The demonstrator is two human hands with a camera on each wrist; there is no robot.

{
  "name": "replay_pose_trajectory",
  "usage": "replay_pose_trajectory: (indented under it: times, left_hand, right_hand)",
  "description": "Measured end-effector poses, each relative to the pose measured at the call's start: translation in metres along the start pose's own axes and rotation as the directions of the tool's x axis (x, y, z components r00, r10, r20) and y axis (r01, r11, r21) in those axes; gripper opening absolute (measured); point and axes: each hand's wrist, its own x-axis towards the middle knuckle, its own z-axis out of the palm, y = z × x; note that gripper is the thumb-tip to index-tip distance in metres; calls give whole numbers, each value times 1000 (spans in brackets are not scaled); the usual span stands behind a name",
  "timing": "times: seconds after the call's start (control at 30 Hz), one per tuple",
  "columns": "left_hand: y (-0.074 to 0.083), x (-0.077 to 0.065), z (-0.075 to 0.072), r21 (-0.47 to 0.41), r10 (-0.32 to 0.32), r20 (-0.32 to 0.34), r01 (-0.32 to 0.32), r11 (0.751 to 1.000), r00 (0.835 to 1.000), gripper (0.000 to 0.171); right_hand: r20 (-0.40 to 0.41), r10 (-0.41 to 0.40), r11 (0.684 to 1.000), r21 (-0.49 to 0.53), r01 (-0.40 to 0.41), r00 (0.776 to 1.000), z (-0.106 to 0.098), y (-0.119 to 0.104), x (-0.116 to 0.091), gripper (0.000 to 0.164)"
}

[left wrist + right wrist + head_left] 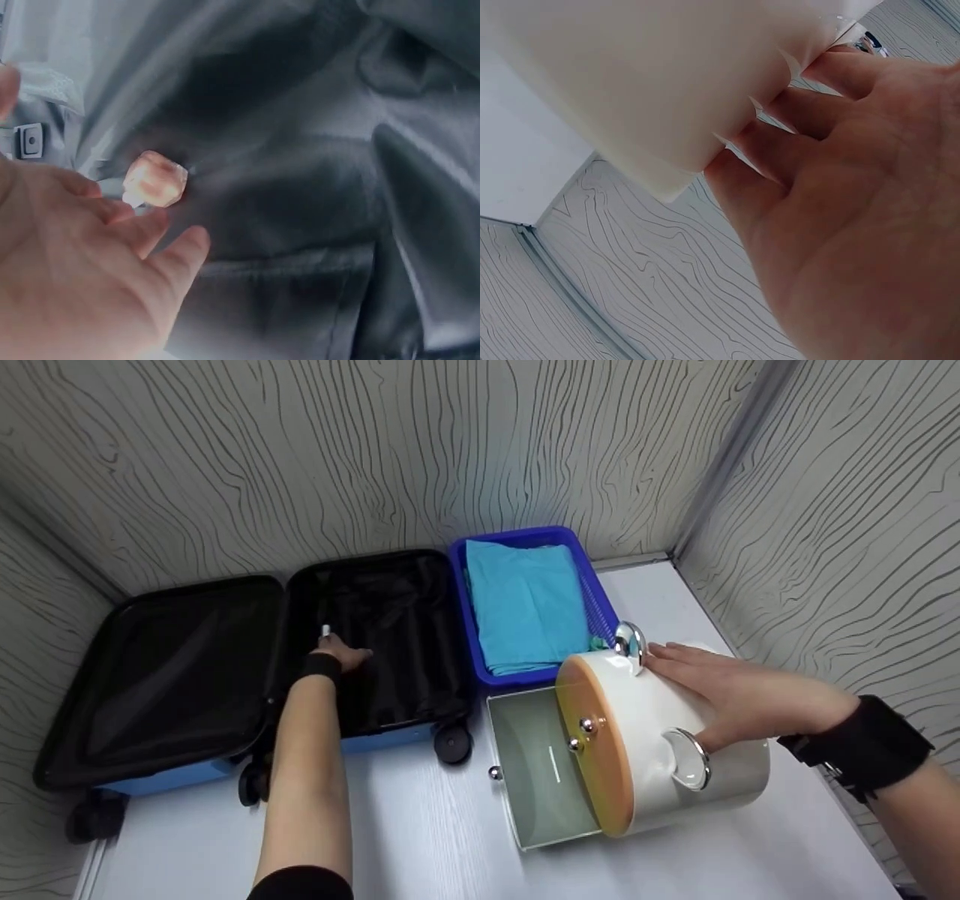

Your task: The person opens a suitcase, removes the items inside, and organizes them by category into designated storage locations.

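My left hand [341,651] reaches into the right half of an open black-lined suitcase [405,652]. Just past its fingertips in the left wrist view is a small, faceted, pinkish-orange object [155,180] with a white bit; whether the fingers touch it I cannot tell. In the head view a small white tip [325,630] shows at that hand. My right hand [705,682] rests with extended fingers on a white rounded storage box [660,712] with an orange front and chrome handles [691,761]. A clear drawer [536,765] sticks out of the box.
A blue basket [466,619] with folded turquoise cloth [529,604] stands between the suitcase and the box. The suitcase's other half [180,675] lies opened out at left. Suitcase wheels [453,744] face the front. Patterned walls [390,450] enclose the white table [427,825].
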Motion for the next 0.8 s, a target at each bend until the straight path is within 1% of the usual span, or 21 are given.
replay_pose_trajectory:
  times: [0.07,0.13,0.27,0.33,0.4,0.47,0.53,0.57,0.6,0.63,0.67,0.73,0.77,0.8]
  left_hand:
    - [-5,-1,0,-9,1,16,-1,1000,1000,100]
    - [-11,0,0,-3,19,40,-19,1000,999,102]
    - [-16,-1,1,50,60,63,-64,997,996,96]
    - [-13,-4,1,68,59,37,-62,996,998,90]
    - [-12,-2,1,128,61,-13,-59,990,998,79]
    - [-8,-3,0,169,47,-57,-37,985,997,73]
    - [-6,-2,1,226,47,-77,-28,974,996,69]
    - [-6,-1,2,232,47,-75,-28,972,996,70]
    - [-7,-1,2,218,42,-61,-28,976,997,72]
    - [-7,-3,3,201,39,-38,-30,979,999,72]
    - [-8,-2,4,202,45,-18,-40,979,999,71]
    - [-10,0,6,204,56,14,-57,977,998,65]
    - [-13,5,7,219,62,25,-66,973,998,61]
    - [-14,10,7,225,53,41,-61,973,998,57]
  right_hand:
    - [1,-5,1000,-4,5,1000,0,-2,2,125]
    - [1,-10,1000,-10,10,1000,1,-3,3,126]
    - [1,-18,1000,-12,18,1000,1,-4,4,125]
    - [4,-12,1000,-6,12,1000,0,-4,3,125]
    - [4,-4,1000,-3,4,1000,0,-3,1,125]
    - [6,4,1000,0,-4,1000,-1,-2,0,125]
    - [5,6,1000,3,-6,1000,0,-1,0,126]
    - [4,5,1000,4,-5,1000,0,-1,1,126]
    - [4,3,1000,6,-3,1000,0,-1,1,127]
    - [4,3,1000,10,-3,1000,0,-1,1,127]
    - [5,2,1000,11,-2,1000,0,-1,1,127]
    - [5,-1,1000,6,1,1000,0,-1,2,127]
    - [5,-1,1000,6,1,1000,-1,-1,2,127]
    - [5,-1,1000,4,1,1000,-1,-1,2,127]
